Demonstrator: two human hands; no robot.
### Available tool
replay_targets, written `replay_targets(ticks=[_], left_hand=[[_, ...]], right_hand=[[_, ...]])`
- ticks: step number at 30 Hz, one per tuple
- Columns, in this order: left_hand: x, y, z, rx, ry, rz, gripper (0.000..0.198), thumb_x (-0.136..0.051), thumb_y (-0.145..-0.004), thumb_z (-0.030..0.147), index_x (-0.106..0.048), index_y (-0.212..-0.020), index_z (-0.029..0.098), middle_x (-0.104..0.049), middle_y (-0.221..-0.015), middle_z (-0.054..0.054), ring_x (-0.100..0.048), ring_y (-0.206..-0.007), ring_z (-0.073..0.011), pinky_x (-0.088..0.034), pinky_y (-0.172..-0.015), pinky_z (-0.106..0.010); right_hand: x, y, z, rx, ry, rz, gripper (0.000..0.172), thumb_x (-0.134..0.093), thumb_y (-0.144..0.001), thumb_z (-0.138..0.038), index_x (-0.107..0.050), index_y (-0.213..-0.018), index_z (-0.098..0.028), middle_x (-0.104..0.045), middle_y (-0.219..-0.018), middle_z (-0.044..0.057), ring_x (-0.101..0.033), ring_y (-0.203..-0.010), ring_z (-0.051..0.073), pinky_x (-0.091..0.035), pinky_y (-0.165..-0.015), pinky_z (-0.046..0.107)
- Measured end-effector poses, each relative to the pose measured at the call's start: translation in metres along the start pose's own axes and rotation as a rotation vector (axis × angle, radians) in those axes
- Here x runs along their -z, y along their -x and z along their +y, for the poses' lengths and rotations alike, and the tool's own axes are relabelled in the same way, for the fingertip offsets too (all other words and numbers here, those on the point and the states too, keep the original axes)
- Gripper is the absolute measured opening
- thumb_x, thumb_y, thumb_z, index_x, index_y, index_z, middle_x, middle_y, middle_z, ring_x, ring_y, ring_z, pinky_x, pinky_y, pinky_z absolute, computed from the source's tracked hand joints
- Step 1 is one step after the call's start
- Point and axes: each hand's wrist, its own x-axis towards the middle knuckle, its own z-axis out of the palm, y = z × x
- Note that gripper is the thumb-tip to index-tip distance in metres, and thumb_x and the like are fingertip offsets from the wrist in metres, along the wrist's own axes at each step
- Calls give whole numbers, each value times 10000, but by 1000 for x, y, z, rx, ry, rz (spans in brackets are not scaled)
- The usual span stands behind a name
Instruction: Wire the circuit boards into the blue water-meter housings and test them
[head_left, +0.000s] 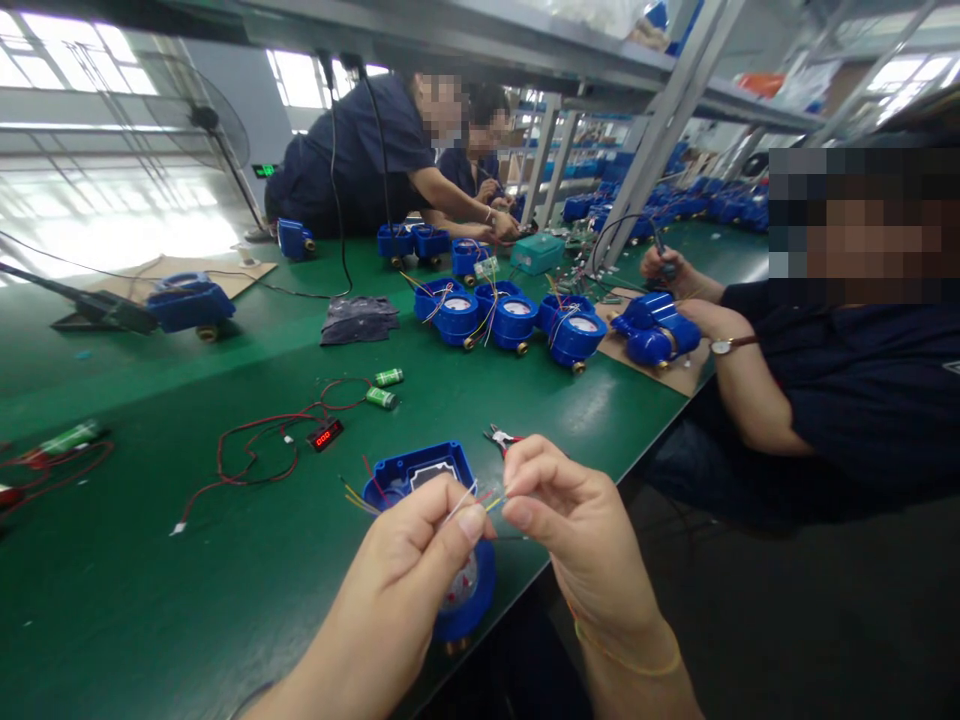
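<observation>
In front of me a blue water meter [478,590] with an open-topped box part [442,462] lies near the table edge, partly covered by my hands. My left hand [416,550] is closed in a pinch on thin wires [459,503]; white, red and yellow strands poke out past the thumb. Just to the right, thumb and forefinger of my right hand [574,510] come together at the strands' tips; what sits between them is too small to make out. More loose wires [360,497] stick out at the box's left. Behind my right hand lie small pliers [499,437] with red handles.
A small red-digit display [325,435] with red and black leads lies left of centre, beside green batteries [382,398]. Further back are several blue meters [514,318] and a dark cloth [360,320]. A co-worker [840,370] handles a meter at right; two people work behind. A metal post [652,140] rises there.
</observation>
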Motion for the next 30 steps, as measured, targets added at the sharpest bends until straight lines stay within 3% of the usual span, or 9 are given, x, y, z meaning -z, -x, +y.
replay_targets(ticks=[14,24,30], left_hand=[[-1,-1,-2,3,-8,37,460,-621,-803,625,-514,-660,202,-460,-564,46,-391,-510,-102,-287,-489,-233],[-1,-2,-3,-33,-42,61,449,-616,-822,598,-514,-655,194,-446,-577,46,-385,-531,-100,-281,-501,-224],[0,-3,-2,-18,-42,-33,439,-566,-858,596,-485,-677,204,-427,-581,53,-384,-513,-94,-259,-491,-233]], right_hand=[[3,0,-3,83,120,-63,201,-781,-803,-403,-703,-735,-230,-612,-835,9,-560,-800,175,-430,-793,338],[4,-3,-3,93,96,-59,159,-798,-793,-345,-710,-730,-229,-594,-810,-2,-545,-786,164,-424,-804,323],[4,-5,-5,26,-3,-136,228,-782,-800,-391,-672,-718,-210,-559,-787,1,-510,-754,161,-408,-732,300]])
